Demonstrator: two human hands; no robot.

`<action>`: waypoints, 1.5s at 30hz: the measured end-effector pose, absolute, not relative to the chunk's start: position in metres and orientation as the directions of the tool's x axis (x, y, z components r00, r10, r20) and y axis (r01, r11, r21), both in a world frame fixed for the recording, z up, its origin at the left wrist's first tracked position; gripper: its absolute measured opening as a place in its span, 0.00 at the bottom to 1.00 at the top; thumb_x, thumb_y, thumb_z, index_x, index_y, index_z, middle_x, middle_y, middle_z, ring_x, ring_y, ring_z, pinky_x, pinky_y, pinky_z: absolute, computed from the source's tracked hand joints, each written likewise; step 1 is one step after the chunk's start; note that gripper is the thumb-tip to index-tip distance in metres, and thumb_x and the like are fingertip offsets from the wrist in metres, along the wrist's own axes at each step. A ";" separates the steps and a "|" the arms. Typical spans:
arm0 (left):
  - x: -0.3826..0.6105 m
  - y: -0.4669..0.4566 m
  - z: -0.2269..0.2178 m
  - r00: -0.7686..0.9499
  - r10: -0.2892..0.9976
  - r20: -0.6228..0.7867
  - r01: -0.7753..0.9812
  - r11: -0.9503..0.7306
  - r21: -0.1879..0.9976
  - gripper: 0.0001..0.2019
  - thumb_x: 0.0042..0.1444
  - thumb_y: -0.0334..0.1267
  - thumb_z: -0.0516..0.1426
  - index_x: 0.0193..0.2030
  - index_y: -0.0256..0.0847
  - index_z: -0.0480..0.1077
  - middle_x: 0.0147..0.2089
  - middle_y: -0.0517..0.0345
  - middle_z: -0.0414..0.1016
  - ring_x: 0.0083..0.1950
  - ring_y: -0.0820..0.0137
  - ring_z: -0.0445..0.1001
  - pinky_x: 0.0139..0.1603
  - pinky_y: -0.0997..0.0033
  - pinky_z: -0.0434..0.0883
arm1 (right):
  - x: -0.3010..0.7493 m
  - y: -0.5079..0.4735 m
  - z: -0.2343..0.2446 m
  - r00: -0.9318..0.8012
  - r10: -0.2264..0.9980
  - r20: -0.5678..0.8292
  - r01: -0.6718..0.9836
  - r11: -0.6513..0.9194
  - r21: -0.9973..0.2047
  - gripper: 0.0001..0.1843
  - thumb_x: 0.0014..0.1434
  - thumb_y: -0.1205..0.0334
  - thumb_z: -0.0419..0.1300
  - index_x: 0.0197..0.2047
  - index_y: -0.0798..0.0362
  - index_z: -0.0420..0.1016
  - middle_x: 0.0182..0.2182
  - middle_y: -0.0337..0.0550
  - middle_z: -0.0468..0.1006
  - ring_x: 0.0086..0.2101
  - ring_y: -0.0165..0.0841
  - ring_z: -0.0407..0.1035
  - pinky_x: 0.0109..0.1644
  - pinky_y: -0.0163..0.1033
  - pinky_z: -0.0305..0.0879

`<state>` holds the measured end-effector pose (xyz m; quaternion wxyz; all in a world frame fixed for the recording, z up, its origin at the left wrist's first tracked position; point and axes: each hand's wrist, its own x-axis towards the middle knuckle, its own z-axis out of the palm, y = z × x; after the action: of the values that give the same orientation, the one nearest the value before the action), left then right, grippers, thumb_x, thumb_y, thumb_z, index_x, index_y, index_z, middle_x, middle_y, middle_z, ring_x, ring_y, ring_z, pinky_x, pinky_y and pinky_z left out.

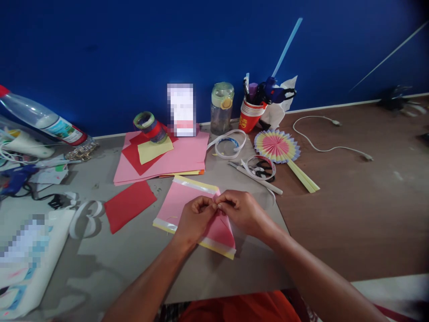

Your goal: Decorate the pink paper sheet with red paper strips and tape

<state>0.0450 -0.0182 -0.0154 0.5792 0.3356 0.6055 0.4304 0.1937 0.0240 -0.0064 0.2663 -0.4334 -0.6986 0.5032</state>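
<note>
A pink paper sheet (181, 203) with white tape strips along two edges lies on a grey mat (140, 250) in front of me. My left hand (194, 219) and my right hand (243, 211) meet over the sheet's right side. Both are closed in a pinch, fingertips touching at one spot near the sheet's upper right corner. They grip the edge of the pink paper or its tape; which one I cannot make out. A loose red paper piece (129, 205) lies to the left of the sheet.
A stack of pink, red and yellow papers (167, 156) with a tape roll (147, 125) lies behind. Further right are white tape coils (229, 145), scissors (261, 170), a folded paper fan (278, 147), a red cup of tools (251, 114), a small bottle (221, 107), a white cable (328, 143).
</note>
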 end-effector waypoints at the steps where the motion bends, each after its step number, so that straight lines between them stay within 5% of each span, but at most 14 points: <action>1: 0.045 -0.018 -0.015 -0.104 0.907 -0.408 -0.087 0.401 0.912 0.09 0.47 0.40 0.62 0.27 0.36 0.71 0.26 0.61 0.72 0.29 0.75 0.69 0.32 0.77 0.64 | 0.194 0.024 -0.007 -0.484 0.873 -0.064 0.339 0.120 -0.933 0.09 0.53 0.71 0.53 0.29 0.53 0.74 0.26 0.38 0.77 0.28 0.28 0.69 0.33 0.30 0.62; 33: 0.045 -0.019 -0.017 -0.077 0.910 -0.408 -0.106 0.400 0.910 0.06 0.48 0.37 0.60 0.28 0.37 0.68 0.27 0.62 0.70 0.30 0.76 0.67 0.32 0.78 0.64 | 0.191 0.026 -0.004 -0.489 0.866 -0.098 0.343 0.088 -0.935 0.09 0.50 0.71 0.52 0.27 0.54 0.72 0.23 0.35 0.73 0.25 0.26 0.65 0.30 0.29 0.58; 40: 0.048 -0.022 -0.010 -0.049 0.932 -0.359 -0.018 0.359 0.933 0.05 0.50 0.37 0.58 0.31 0.37 0.68 0.28 0.63 0.69 0.29 0.77 0.65 0.31 0.79 0.63 | 0.192 0.028 -0.002 -0.441 0.858 -0.263 0.469 -0.030 -0.883 0.07 0.52 0.60 0.58 0.28 0.54 0.73 0.23 0.35 0.71 0.24 0.26 0.61 0.28 0.31 0.56; 45: 0.052 -0.023 -0.006 0.015 0.935 -0.354 -0.035 0.355 0.934 0.05 0.50 0.37 0.56 0.33 0.38 0.67 0.28 0.62 0.72 0.29 0.76 0.67 0.31 0.78 0.64 | 0.195 0.032 -0.001 -0.457 0.838 -0.298 0.447 -0.074 -0.892 0.11 0.54 0.61 0.54 0.23 0.54 0.68 0.19 0.34 0.69 0.23 0.26 0.62 0.28 0.31 0.56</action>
<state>0.0522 -0.0235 -0.0065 0.5933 0.3946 0.5704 0.4087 0.1947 0.0321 -0.0008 0.1795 -0.4893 -0.6565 0.5453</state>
